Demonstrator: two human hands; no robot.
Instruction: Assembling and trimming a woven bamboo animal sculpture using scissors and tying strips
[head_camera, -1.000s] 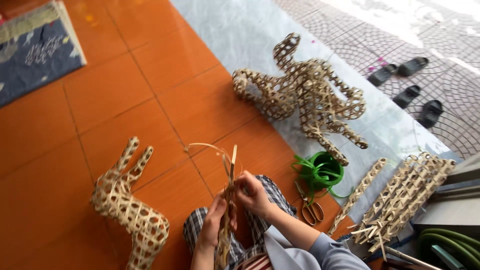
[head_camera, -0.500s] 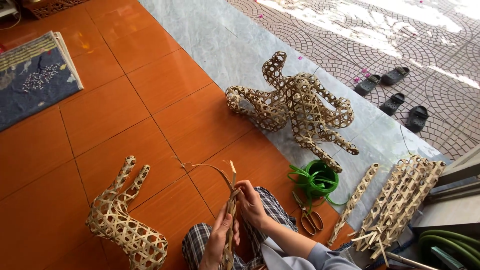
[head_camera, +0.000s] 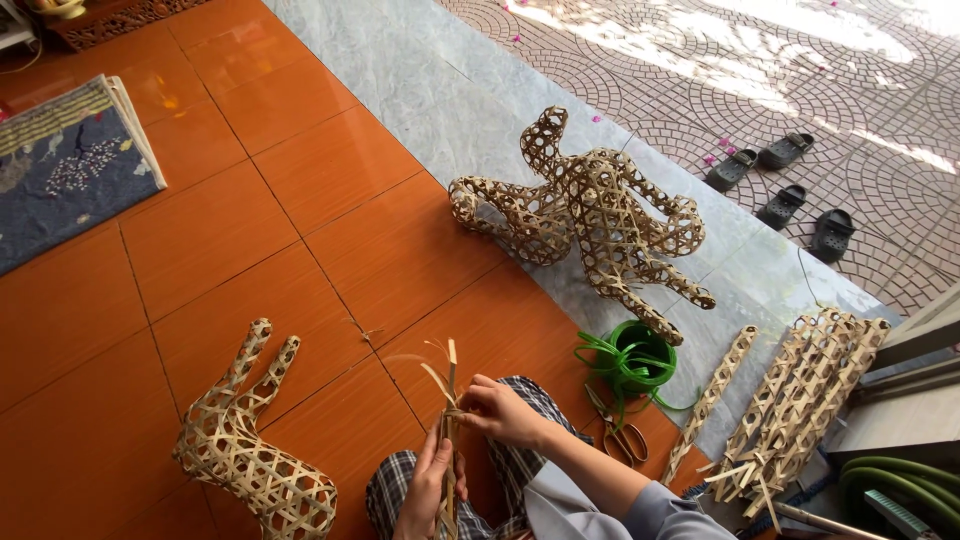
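My left hand (head_camera: 428, 490) grips a narrow upright piece of woven bamboo strips (head_camera: 449, 420) low in the view, above my lap in checked trousers. My right hand (head_camera: 503, 410) pinches the strips near the top of that piece, where loose ends curl out. A woven bamboo animal head with two ears (head_camera: 250, 440) stands on the orange tiles to the left of my hands.
A pile of large woven bamboo figures (head_camera: 590, 215) lies on the grey stone strip. A green coil of cord (head_camera: 635, 357), scissors (head_camera: 618, 432) and several woven bamboo sticks (head_camera: 800, 400) sit to the right. A blue mat (head_camera: 60, 170) lies far left; sandals (head_camera: 780, 185) outside.
The view has shifted so everything sits lower and further right. My hands stay on the woven piece, and the right hand has moved up towards its top.
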